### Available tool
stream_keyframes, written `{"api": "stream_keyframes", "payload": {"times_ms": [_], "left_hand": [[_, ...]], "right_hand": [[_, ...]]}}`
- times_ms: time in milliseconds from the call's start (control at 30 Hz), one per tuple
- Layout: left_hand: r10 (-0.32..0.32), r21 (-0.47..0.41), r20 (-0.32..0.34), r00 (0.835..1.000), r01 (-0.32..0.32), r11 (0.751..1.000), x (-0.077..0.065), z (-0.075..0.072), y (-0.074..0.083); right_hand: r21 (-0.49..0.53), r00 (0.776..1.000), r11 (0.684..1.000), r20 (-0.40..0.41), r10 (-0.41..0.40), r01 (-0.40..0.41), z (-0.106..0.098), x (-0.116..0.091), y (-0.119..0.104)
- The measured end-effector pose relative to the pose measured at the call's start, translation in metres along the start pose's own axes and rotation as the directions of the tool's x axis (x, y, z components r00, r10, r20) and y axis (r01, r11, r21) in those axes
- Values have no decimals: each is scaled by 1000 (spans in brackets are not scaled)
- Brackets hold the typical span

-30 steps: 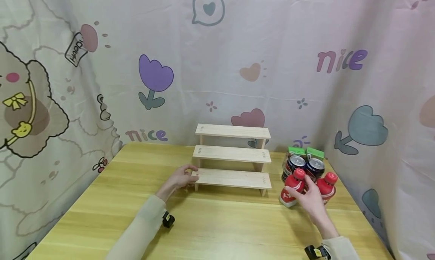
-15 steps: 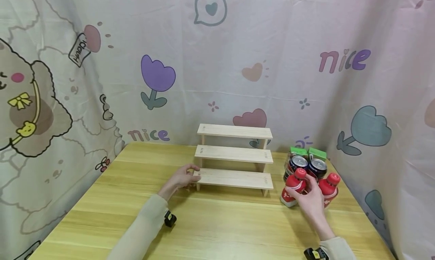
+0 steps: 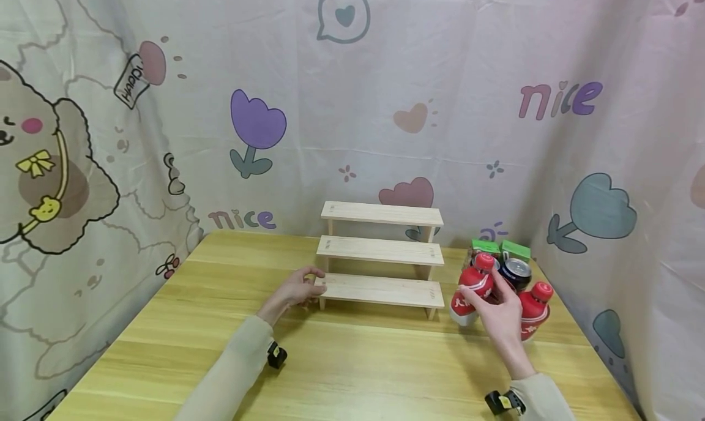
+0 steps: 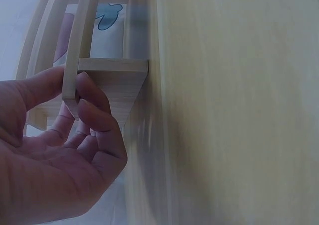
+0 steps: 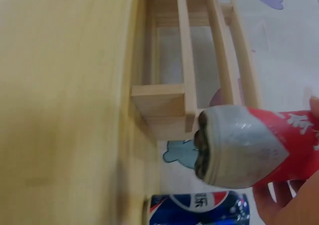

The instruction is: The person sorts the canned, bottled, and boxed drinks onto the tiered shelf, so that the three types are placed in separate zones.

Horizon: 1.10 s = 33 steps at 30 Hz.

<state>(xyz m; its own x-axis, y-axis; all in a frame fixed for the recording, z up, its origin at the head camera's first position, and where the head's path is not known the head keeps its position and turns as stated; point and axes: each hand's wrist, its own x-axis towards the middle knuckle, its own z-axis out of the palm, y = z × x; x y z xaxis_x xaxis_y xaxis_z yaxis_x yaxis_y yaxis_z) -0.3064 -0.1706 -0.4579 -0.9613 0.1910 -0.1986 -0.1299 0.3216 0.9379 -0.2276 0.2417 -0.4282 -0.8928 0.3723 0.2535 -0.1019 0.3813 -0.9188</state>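
Observation:
My right hand grips a red bottle with a red cap and a whitish base, tilted a little. In the right wrist view the base of this bottle hangs clear of the table. My left hand pinches the left end of the lowest board of a three-step wooden shelf. In the left wrist view, thumb and fingers lie on either side of that board's end. A second red bottle stands just right of my right hand.
Behind the bottles stand dark blue cans, one can plainly visible, another mostly hidden by the held bottle. Two green-topped cartons are at the back right. A patterned curtain hangs behind the wooden table.
My right hand has lifted the red bottle off the table, and it now covers more of the left can. The left hand stays at the shelf's end.

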Motion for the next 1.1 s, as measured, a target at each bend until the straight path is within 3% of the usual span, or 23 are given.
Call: {"api": "stream_keyframes", "payload": {"times_ms": [300, 533, 767, 1100], "left_hand": [[3, -17, -5, 1000, -3, 1000, 1, -3, 0], [2, -4, -1, 1000, -2, 1000, -1, -2, 0], [18, -3, -13, 1000, -18, 1000, -3, 0, -3], [6, 14, 0, 1000, -6, 1000, -3, -1, 0]], "right_hand": [[156, 987, 975, 5, -160, 157, 22, 9, -20], [260, 985, 955, 60, -164, 144, 41, 12, -31], [290, 966, 942, 139, -216, 169, 61, 14, -42], [348, 956, 932, 226, -186, 100, 85, 26, -53]]}}
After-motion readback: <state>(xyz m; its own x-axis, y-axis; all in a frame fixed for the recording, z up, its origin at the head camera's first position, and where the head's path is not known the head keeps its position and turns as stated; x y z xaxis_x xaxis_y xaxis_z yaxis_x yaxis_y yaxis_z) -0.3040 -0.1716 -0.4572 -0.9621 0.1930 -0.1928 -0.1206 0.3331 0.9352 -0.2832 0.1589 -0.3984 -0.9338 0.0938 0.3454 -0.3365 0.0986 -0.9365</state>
